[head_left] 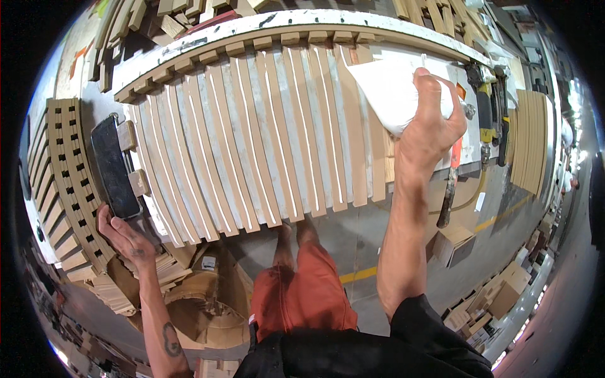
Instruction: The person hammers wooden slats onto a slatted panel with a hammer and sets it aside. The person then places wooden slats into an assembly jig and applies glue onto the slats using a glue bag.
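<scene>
My right hand (432, 120) is closed round a white piping bag (387, 91), whose narrow end points left toward the top of a slat. Several brown slats (244, 148) lie side by side with pale gaps between them. White lines of what looks like glue run lengthwise along most of them; the rightmost slats (367, 145) show bare faces. At the lower left, my left hand (128, 239) has its fingers stretched out, empty, beside the lower end of a black flat device (116, 170) that looks like a phone or tablet.
A notched rail (261, 43) borders the slats' far ends. Left stands a curved stack of slotted brown pieces (68, 164). Hand tools (485, 120) and stacked boards (529, 142) lie to the right. Loose wood strips (435, 22) are at the back, and a cardboard box (452, 244) is on the floor.
</scene>
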The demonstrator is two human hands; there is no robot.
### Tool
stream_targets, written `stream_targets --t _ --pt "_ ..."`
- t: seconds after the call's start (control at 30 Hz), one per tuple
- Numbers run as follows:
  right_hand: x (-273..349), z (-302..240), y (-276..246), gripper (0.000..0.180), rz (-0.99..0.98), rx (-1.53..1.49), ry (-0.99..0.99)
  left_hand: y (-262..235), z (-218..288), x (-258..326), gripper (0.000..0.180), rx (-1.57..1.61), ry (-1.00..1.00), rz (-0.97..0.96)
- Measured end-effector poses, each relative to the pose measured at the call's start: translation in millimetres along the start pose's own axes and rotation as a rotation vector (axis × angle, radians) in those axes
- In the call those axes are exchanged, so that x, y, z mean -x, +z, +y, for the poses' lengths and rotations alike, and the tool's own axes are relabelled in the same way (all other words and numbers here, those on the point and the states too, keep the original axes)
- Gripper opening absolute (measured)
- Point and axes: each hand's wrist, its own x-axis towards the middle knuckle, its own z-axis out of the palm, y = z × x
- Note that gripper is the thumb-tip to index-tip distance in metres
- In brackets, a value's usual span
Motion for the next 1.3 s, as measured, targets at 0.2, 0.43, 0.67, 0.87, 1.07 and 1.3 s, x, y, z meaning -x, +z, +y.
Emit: stream_targets --t 0.2,0.43,0.67,0.87,1.07,1.3 --pt "26 -6 -26 0.024 0.021 0.015 0.010 1 -1 1 0.052 -0.012 0.013 0.032" --pt "61 -7 -63 0.021 0.053 0.059 0.049 2 -6 3 0.050 -0.010 -0.008 0.060" --pt "95 0 -99 0.016 0.036 0.069 -0.006 6 -14 5 0.054 -0.033 0.016 0.075" --pt "120 -1 -121 0.014 0.078 0.049 0.106 3 -14 1 0.056 -0.023 0.026 0.084" --pt "124 2 -129 0.016 0.074 0.137 0.121 3 -15 2 0.059 -0.003 0.010 0.042" --pt "82 -18 -103 0.017 0.163 -0.151 0.150 0 -8 1 0.053 -0.080 0.045 0.070"
